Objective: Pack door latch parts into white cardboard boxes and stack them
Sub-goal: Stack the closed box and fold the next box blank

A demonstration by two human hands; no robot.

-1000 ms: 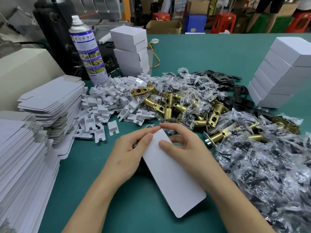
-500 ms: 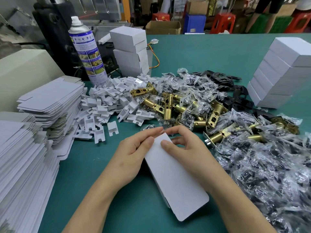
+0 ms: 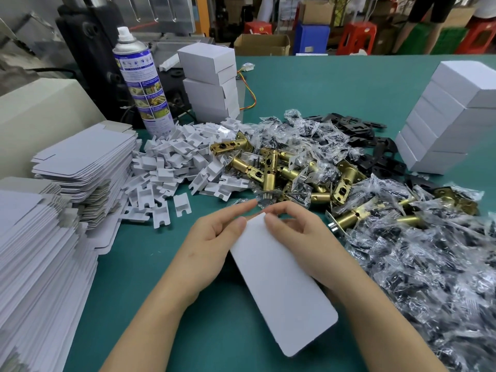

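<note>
A white cardboard box (image 3: 281, 283) lies on the green table (image 3: 335, 84) in front of me, long side running away from me. My left hand (image 3: 212, 242) grips its far left edge, thumb on top. My right hand (image 3: 300, 234) holds the far right corner with thumb on top and fingers curled behind the far end. Brass door latches (image 3: 268, 167) lie in a heap just beyond, among clear bags of screws (image 3: 418, 264). White cardboard inserts (image 3: 182, 162) are piled to the left of the latches. Black strike plates (image 3: 375, 149) lie behind.
Flat unfolded box blanks (image 3: 40, 251) are stacked at the left edge. A spray can (image 3: 142, 81) stands at the back left next to a stack of closed white boxes (image 3: 212, 84). Another stack of closed boxes (image 3: 451, 116) stands at the right.
The box has slid slightly toward me and to the right. Both hands stayed on its far end, with the left index finger now stretched out over the far edge.
</note>
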